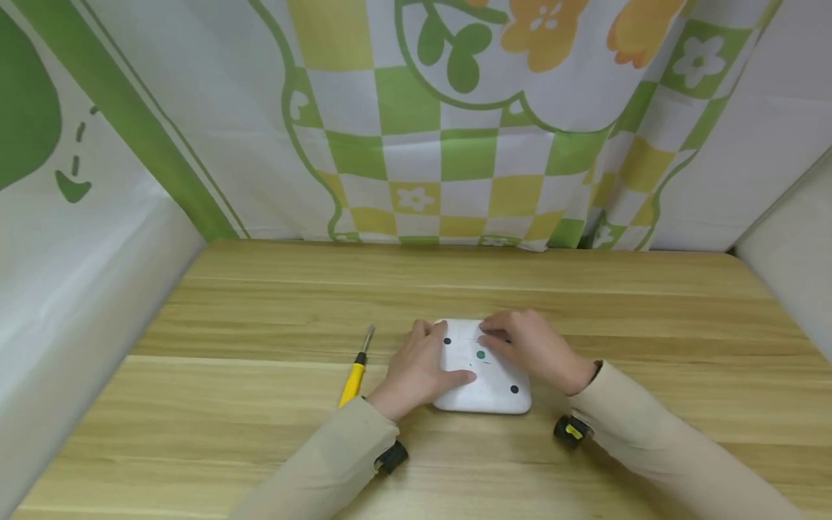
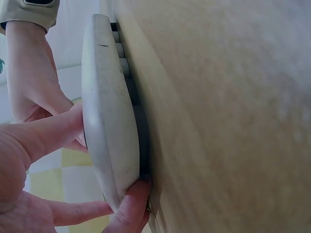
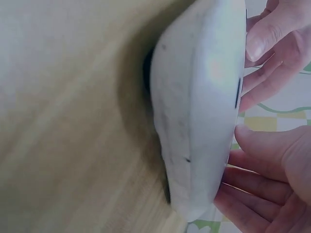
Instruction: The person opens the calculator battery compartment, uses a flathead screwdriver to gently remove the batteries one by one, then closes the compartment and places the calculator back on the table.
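A person bends both hands to a white device (image 1: 487, 383) lying on the desk (image 1: 214, 404), midway between its left and right sides, with a checked curtain (image 1: 468, 144) hanging beyond the far edge. The device rests face down, by all appearances: its plain side, marked by a green dot (image 1: 480, 354) and black dots (image 1: 447, 341) near the corners, is turned up, while what look like keys (image 2: 125, 67) show along the side toward the wood. The left hand (image 1: 416, 365) grips the device at its far left corner, thumb laid across the upturned side and fingers wrapped over the edge. The right hand (image 1: 536, 352) reaches in from the right, thumb and fingertips drawn narrow at the far part of that surface; whether anything is pinched between them cannot be told. To the left, just beside the left hand, a yellow screwdriver (image 1: 353, 381) lies with its tip pointing far, its near end hidden by the forearm.

The step in hand appears to be fingertip work on the underside, with one hand steadying and the other doing the fine part. The next move would seem to call for a firm left hold, so the device does not slide or rock, and a light, exact touch from the right; the screwdriver is close by, untouched.
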`<state>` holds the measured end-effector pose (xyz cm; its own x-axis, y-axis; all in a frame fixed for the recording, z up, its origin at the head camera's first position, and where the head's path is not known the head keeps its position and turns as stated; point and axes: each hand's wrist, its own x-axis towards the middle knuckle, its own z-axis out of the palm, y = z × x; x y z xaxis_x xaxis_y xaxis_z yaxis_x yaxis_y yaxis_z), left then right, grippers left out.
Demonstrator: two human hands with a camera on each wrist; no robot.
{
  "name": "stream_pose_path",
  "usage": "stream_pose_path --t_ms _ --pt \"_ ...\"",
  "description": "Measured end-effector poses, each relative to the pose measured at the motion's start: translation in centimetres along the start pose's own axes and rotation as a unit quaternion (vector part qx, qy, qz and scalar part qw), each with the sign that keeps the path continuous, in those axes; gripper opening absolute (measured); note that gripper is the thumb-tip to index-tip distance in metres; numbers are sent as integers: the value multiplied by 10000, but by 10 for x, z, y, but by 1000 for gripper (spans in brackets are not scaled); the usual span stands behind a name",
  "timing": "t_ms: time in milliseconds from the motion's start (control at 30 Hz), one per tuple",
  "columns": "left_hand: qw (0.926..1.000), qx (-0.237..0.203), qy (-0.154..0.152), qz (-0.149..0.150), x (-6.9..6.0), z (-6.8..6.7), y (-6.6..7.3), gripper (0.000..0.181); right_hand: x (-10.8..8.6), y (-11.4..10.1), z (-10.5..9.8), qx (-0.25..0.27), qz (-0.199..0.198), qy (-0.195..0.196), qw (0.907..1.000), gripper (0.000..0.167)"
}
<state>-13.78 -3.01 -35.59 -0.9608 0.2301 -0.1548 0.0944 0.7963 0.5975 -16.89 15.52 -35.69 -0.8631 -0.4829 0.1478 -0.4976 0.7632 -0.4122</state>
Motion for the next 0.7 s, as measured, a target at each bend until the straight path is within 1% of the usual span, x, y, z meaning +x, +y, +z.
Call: stream_pose_path --t_ms 167,300,467,600,700 --pt "10000 12 -15 11 0 0 0 85 3 -2 -2 -219 -86 -119 9997 15" --pt "10000 -4 -31 10 0 1 0 84 5 -4 -5 -438 -258 -255 9984 15" --pt "10000 -32 -8 41 0 0 0 83 8 -6 -7 -737 -560 -487 9945 14" --pt "10000 -25 33 69 -1 0 0 83 11 -8 -8 -839 -643 -698 9919 11" --pt "9999 -5 61 89 -1 0 0 83 13 -9 -10 -1142 -814 -869 9863 12"
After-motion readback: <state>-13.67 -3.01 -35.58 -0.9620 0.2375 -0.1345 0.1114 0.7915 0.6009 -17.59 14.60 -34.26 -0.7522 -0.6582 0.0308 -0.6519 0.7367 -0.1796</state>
